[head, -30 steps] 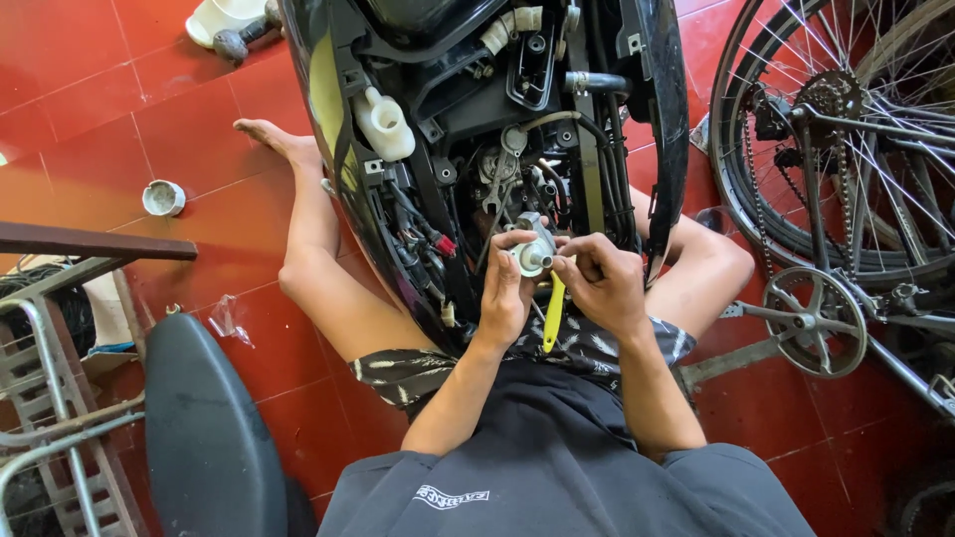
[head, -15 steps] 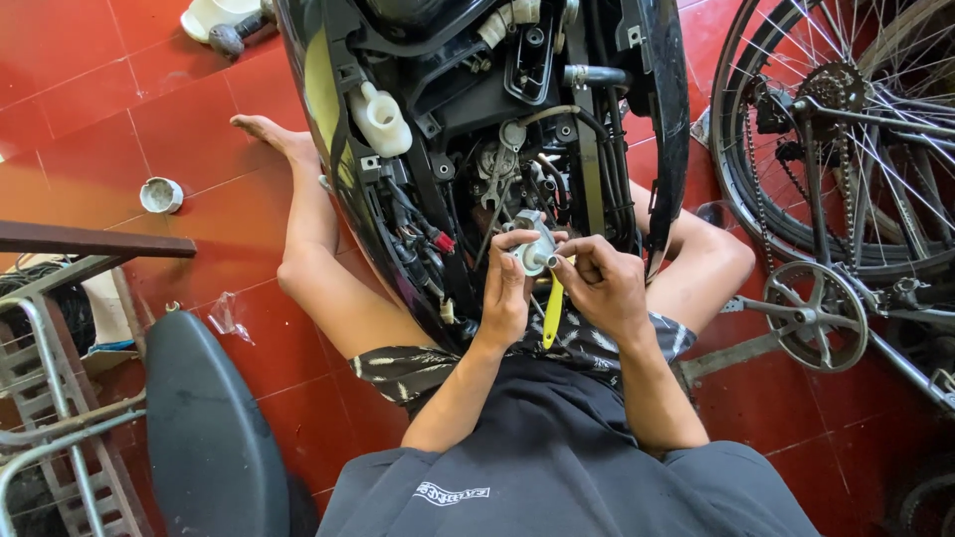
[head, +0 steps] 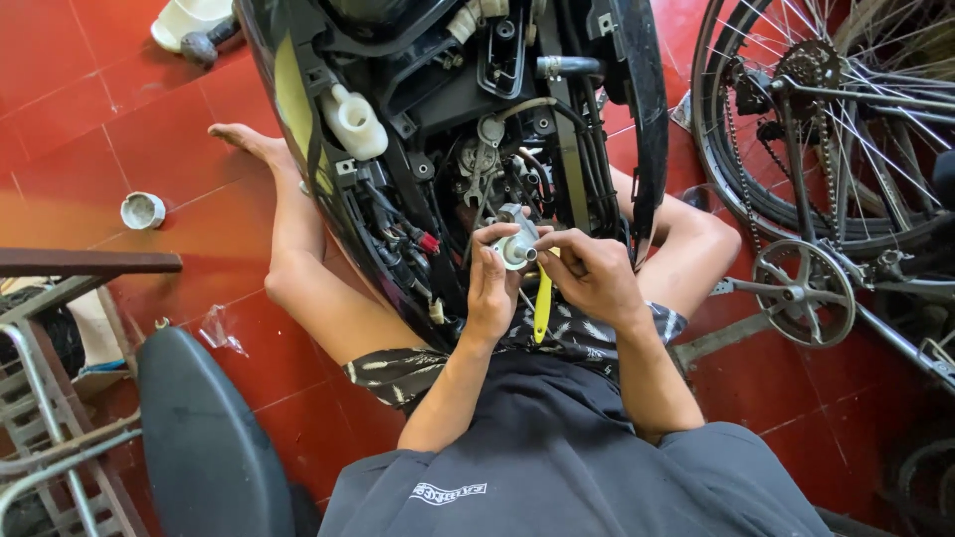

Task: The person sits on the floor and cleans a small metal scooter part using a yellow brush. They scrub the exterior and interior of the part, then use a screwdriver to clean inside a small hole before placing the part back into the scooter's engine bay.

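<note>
A red tiled floor (head: 90, 129) carries, from the left, a small white round cap (head: 142, 210), a dark curved seat panel (head: 204, 438) and an opened black scooter body (head: 448, 129) with its wiring bare. In front of that body the left hand (head: 491, 283) grips a small round silver metal part (head: 517, 251). The right hand (head: 589, 275) is closed on a yellow-handled tool (head: 542, 303) with its tip at the part, and a bicycle wheel with chain and sprocket (head: 826, 149) stands at the right.
</note>
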